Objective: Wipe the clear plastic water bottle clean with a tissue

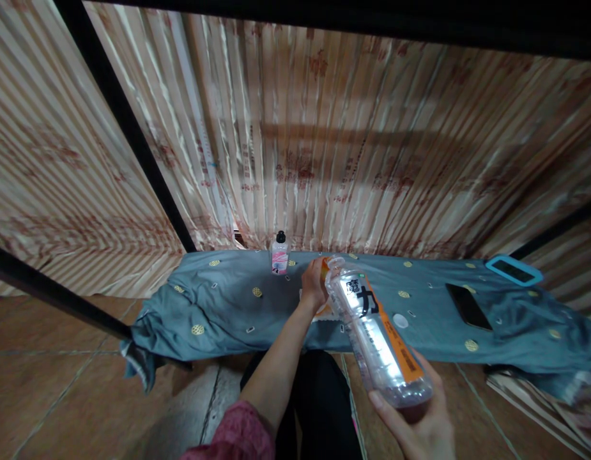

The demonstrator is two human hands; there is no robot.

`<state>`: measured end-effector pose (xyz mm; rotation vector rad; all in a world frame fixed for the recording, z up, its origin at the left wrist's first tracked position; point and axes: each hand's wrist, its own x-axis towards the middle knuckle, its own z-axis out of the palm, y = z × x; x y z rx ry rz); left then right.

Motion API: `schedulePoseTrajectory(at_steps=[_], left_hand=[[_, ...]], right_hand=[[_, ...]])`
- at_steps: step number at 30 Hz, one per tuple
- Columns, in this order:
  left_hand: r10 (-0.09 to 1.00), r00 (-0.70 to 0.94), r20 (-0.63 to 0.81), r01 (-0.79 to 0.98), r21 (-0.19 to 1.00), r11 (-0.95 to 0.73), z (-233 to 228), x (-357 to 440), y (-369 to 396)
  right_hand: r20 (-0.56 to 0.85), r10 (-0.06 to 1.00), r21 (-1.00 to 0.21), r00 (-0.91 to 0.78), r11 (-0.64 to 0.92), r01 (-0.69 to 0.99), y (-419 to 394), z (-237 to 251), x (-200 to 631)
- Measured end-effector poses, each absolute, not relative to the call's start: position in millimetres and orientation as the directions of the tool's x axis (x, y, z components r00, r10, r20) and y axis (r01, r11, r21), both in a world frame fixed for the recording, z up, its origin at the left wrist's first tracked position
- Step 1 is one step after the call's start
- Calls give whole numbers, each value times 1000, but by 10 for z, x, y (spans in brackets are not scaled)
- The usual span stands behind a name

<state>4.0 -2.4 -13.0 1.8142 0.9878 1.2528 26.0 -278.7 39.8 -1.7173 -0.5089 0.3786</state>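
Note:
A large clear plastic bottle point(372, 332) with a silver and orange label lies tilted in the air, its neck pointing up and to the left. My right hand point(420, 409) grips it round the base. Up by the neck, my left hand point(315, 284) is closed on a small orange thing whose kind I cannot make out; whether it touches the bottle is unclear. Beneath, a white and orange piece point(326, 313) lies on the cloth, partly hidden by my left hand and the bottle. A white round cap point(399, 321) rests right of the bottle.
A patterned blue-grey cloth point(228, 319) covers the narrow bench before me. Near its back edge stands a small black-capped bottle point(280, 254). To the right lie a dark phone point(468, 306) and a blue-framed device point(514, 271). Curtains point(314, 140) and dark bars point(127, 128) rise behind.

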Motion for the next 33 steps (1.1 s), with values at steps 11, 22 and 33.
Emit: schedulePoseTrajectory(at_steps=[11,22,33], left_hand=[[856,245,454,155,854,-497,-166,38,1],[852,247,462,206,834,-512,-209,50,42],[862,262,434,192,852,-487,-161,37,48]], right_hand=[[13,539,-986,842,-131,99,-2772,414,243],[-21,548,-993,836,-109,47,-2768,446,225],[-32,559,-997,829,-76,13,-2762,423,210]])
